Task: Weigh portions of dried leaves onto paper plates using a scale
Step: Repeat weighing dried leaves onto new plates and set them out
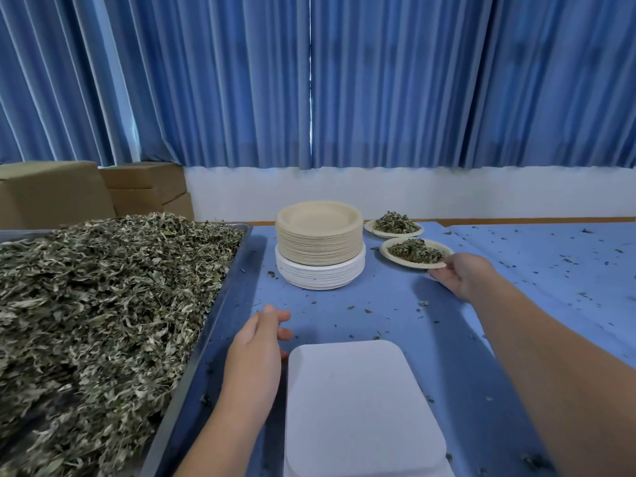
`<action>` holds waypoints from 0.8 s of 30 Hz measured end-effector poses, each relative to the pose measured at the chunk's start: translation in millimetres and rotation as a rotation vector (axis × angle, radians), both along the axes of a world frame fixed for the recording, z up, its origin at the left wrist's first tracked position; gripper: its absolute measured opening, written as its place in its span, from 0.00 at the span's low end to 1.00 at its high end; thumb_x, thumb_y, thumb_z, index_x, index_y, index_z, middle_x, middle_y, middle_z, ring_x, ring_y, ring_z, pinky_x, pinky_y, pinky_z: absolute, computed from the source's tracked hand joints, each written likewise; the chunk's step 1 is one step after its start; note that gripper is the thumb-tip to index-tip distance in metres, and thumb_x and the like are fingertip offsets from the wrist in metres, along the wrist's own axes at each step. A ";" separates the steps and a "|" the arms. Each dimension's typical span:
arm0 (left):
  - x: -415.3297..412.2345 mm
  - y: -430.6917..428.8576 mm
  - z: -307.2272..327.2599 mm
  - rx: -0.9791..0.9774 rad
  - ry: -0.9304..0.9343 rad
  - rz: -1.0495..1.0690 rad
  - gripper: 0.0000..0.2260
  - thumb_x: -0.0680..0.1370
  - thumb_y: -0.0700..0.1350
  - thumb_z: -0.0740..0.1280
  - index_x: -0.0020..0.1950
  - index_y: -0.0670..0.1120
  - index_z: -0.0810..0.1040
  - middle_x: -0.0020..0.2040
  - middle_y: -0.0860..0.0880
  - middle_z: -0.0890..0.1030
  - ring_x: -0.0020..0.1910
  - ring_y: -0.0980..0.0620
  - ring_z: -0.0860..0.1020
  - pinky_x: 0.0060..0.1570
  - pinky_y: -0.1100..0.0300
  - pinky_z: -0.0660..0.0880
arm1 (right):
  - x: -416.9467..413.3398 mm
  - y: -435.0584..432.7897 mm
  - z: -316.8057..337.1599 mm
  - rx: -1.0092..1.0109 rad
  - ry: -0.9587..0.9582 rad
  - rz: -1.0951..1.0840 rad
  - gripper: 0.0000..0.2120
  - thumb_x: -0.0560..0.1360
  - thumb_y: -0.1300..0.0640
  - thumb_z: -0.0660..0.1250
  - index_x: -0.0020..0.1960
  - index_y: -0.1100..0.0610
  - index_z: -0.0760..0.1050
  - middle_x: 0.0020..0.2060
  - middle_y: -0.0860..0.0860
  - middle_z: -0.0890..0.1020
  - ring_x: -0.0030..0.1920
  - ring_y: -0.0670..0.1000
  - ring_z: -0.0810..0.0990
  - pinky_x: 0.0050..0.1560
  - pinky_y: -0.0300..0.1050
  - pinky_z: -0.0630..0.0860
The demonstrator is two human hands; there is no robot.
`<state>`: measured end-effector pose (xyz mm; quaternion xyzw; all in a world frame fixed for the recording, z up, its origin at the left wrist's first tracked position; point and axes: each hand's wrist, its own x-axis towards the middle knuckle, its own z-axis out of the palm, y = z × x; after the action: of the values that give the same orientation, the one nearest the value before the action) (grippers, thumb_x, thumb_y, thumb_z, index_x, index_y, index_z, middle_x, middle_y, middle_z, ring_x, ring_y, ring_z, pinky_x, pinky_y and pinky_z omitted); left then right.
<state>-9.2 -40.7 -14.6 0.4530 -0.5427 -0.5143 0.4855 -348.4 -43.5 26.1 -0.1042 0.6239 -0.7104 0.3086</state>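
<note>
A white scale (358,407) with a bare flat top sits near the front edge. My left hand (258,342) hovers just left of it, fingers relaxed and holding nothing. My right hand (461,275) grips the near rim of a paper plate (395,258) heaped with dried leaves, which rests on the blue cloth. A second filled plate (370,228) lies just behind it. A big metal tray (237,266) piled with dried leaves (103,297) fills the left side. A stack of tan plates (320,235) stands on a stack of white plates (320,273) at the centre.
Cardboard boxes (86,191) stand behind the tray at the far left. Blue curtains (309,80) hang along the back wall. Leaf crumbs are scattered over the blue table cover (533,270), which stretches to the right.
</note>
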 end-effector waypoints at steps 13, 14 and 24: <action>-0.6 3.8 -0.4 -0.022 -0.011 0.003 0.15 0.82 0.54 0.56 0.45 0.53 0.80 0.43 0.50 0.81 0.38 0.50 0.76 0.40 0.55 0.69 | 134.5 -22.7 97.6 0.070 1.220 0.492 0.12 0.78 0.56 0.64 0.61 0.51 0.76 0.54 0.44 0.76 0.31 0.44 0.79 0.29 0.34 0.73; 0.5 3.8 0.0 -0.020 -0.013 0.004 0.15 0.82 0.54 0.56 0.46 0.53 0.80 0.43 0.50 0.81 0.38 0.50 0.76 0.40 0.56 0.69 | 143.8 -29.9 100.1 0.136 1.300 0.576 0.16 0.78 0.55 0.63 0.66 0.52 0.73 0.56 0.45 0.74 0.32 0.47 0.80 0.29 0.36 0.74; -1.4 1.7 -1.8 0.003 0.027 0.001 0.14 0.81 0.55 0.57 0.43 0.55 0.80 0.39 0.53 0.80 0.37 0.51 0.75 0.42 0.54 0.70 | 156.5 -48.2 98.9 0.638 1.446 0.694 0.13 0.76 0.64 0.58 0.53 0.59 0.80 0.33 0.54 0.79 0.31 0.54 0.77 0.35 0.43 0.78</action>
<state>-10.6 -39.0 -16.4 0.4472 -0.5351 -0.5208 0.4924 -191.9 -91.7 125.1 -0.6237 0.7698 -0.1261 0.0498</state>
